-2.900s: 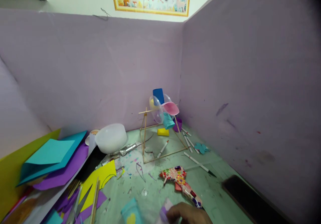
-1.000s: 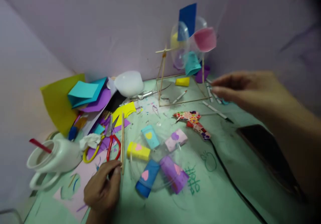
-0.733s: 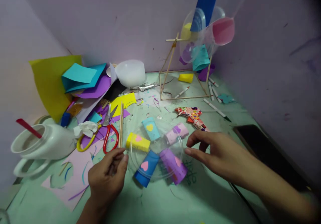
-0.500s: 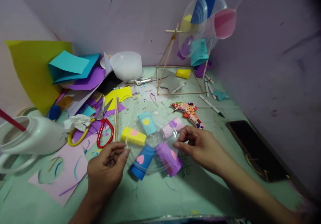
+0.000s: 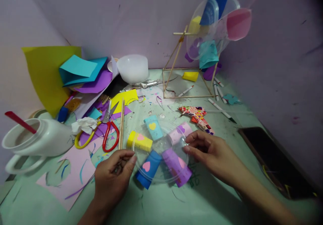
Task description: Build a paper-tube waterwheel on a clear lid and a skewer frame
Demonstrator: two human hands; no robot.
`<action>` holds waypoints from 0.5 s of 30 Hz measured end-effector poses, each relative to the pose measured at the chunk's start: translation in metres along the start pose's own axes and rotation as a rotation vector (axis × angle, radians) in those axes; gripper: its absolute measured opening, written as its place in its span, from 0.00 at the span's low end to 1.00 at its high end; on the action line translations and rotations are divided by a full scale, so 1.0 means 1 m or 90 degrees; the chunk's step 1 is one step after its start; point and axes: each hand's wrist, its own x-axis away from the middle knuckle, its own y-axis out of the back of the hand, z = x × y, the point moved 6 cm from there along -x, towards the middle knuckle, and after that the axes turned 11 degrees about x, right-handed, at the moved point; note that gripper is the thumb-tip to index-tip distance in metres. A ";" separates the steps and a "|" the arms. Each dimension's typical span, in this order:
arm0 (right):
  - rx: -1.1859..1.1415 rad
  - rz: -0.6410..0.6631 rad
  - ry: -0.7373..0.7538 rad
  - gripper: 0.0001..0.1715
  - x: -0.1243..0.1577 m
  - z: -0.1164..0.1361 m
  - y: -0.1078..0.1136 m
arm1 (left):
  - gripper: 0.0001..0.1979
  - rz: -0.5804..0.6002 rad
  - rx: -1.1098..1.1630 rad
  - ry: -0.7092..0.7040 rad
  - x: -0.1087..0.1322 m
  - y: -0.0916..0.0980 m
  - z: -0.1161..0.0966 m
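A clear round plastic lid (image 5: 161, 144) lies low over the table between my hands, with coloured paper tubes fixed around it. The tubes include a light blue one (image 5: 154, 130) with a yellow heart, a yellow one (image 5: 145, 143), a dark blue one (image 5: 148, 173) with a pink heart and a purple one (image 5: 174, 162). My left hand (image 5: 116, 171) pinches the lid's left rim between thumb and fingers. On the opposite side, my right hand (image 5: 205, 151) grips the right rim near the pink tube (image 5: 179, 132).
Red-handled scissors (image 5: 111, 136), wooden sticks (image 5: 121, 124) and paper scraps lie to the left, beside a white mug (image 5: 47, 141). A patterned glue gun (image 5: 198, 117) and a phone (image 5: 274, 157) are at right. Behind stands a stick frame (image 5: 174, 60) with a plastic wheel (image 5: 202, 30).
The camera view has shifted, so everything sits farther right and slightly lower. Both hands keep their hold on the lid's rim, and the lid looks about the same.
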 end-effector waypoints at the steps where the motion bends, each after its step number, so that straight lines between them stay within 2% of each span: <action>1: 0.001 0.006 0.004 0.08 0.000 0.001 0.000 | 0.03 0.007 -0.007 0.008 0.000 0.000 -0.001; 6: 0.031 0.067 0.028 0.06 0.002 0.005 -0.002 | 0.06 -0.016 -0.019 0.061 0.004 0.001 -0.005; 10: 0.113 0.083 0.035 0.08 0.004 0.007 0.000 | 0.09 0.005 -0.041 0.095 0.006 -0.001 -0.004; 13: 0.181 0.069 0.024 0.13 0.009 0.006 0.009 | 0.09 -0.030 -0.052 0.121 0.008 0.005 0.001; 15: 0.218 0.020 0.031 0.15 0.011 0.005 0.023 | 0.08 -0.083 -0.059 0.135 0.009 0.013 0.003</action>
